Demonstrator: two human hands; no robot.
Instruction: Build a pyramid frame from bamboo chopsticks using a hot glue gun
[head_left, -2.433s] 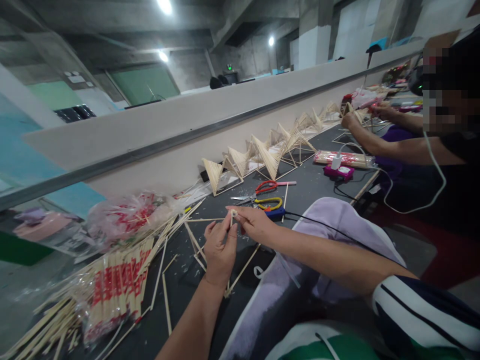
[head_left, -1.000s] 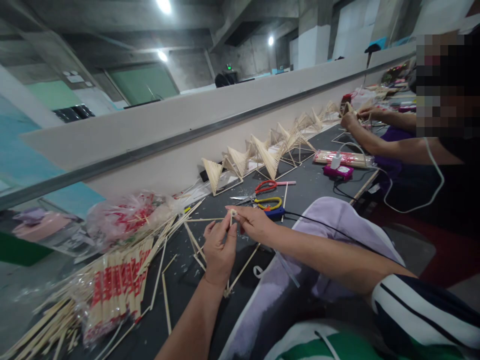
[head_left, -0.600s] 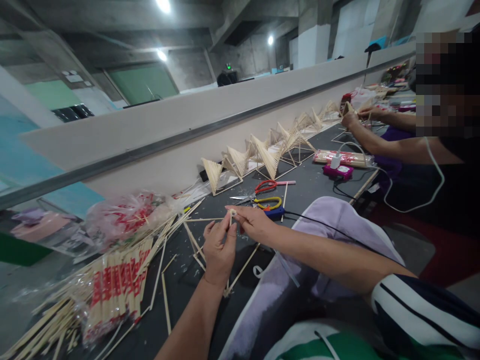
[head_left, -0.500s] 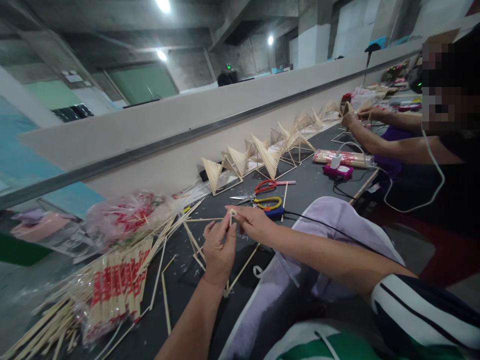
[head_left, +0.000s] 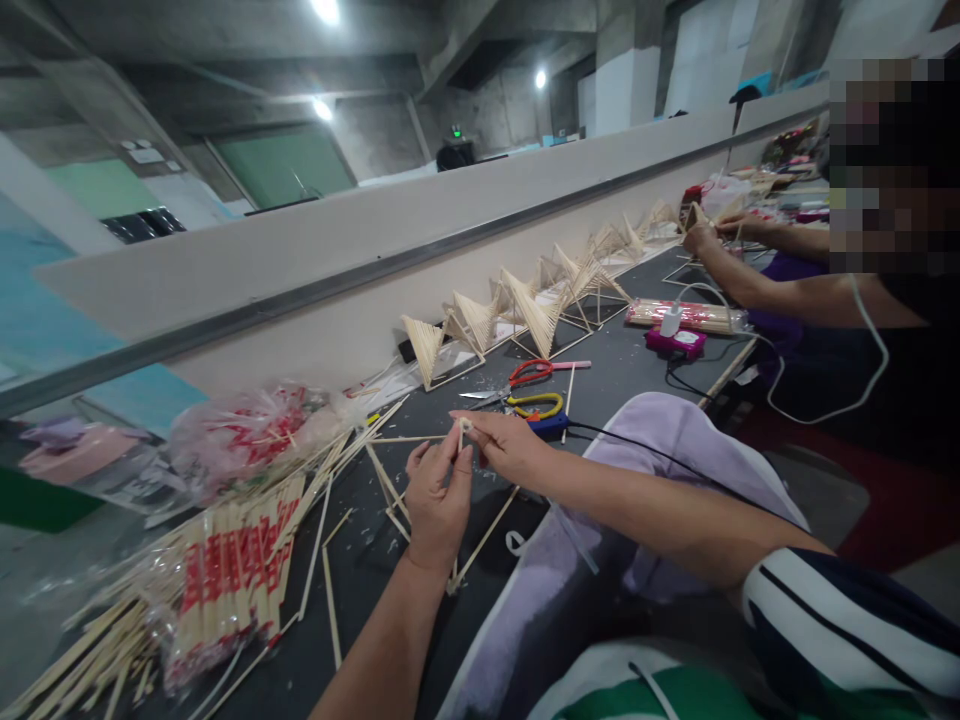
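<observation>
My left hand (head_left: 439,492) and my right hand (head_left: 504,443) meet at the top corner of a frame of thin wooden sticks (head_left: 486,540). The fingertips of both hands pinch the pale joint (head_left: 466,426) there, partly covering it. Lower sticks of the frame spread over the dark tabletop beneath my hands. Just beyond my right hand lie scissors with yellow handles (head_left: 536,405) and a red-handled tool (head_left: 531,372). A blue tool with a black cord (head_left: 551,424) rests right behind my right wrist.
Bundled chopsticks with red wrappers (head_left: 225,570) and loose sticks (head_left: 97,640) lie at left, beside a plastic bag (head_left: 240,430). Finished-looking stick models (head_left: 532,310) line the low wall. A purple power socket (head_left: 676,343) sits at right, near a co-worker's arms (head_left: 780,290).
My hands keep the same pinch on the joint with hardly any movement. The co-worker's head has shifted slightly to the left.
</observation>
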